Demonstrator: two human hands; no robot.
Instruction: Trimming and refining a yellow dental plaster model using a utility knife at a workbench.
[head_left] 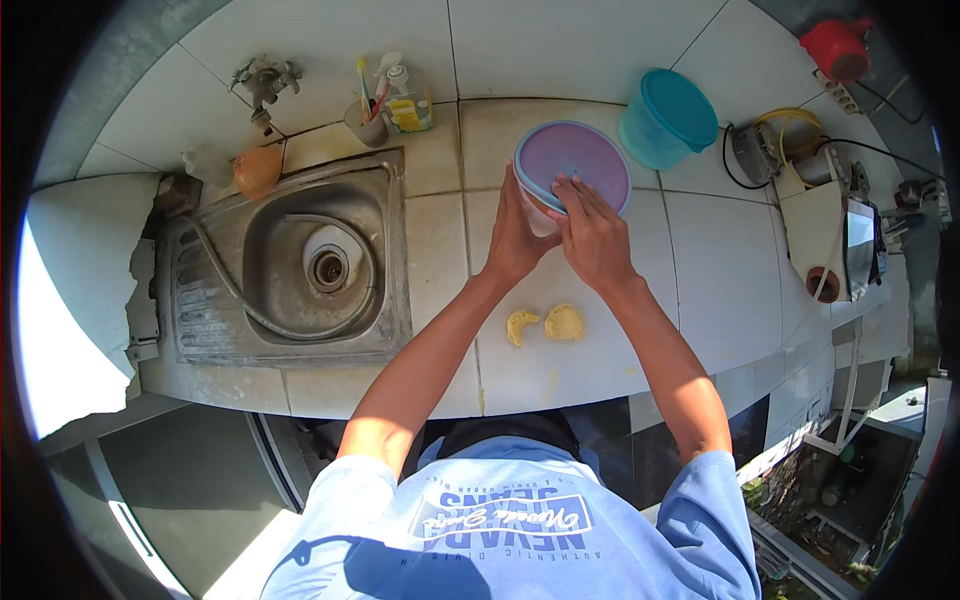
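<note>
A round plastic container with a purple lid and blue rim point(572, 158) stands on the white tiled counter point(700, 270). My left hand point(515, 235) holds its left side, fingers against the wall of the tub. My right hand point(592, 232) rests on the near part of the lid, fingers spread over its edge. Two pale yellow pieces of dough lie on the counter below my hands: a crescent-shaped one point(521, 325) and a round one point(564, 322).
A teal lidded tub point(667, 118) stands behind the purple one. A steel sink point(295, 265) with a hose lies to the left, a tap point(264, 82), an orange sponge point(257, 170) and a cup of toothbrushes point(368, 120) behind it. Cables and a power strip sit at the right.
</note>
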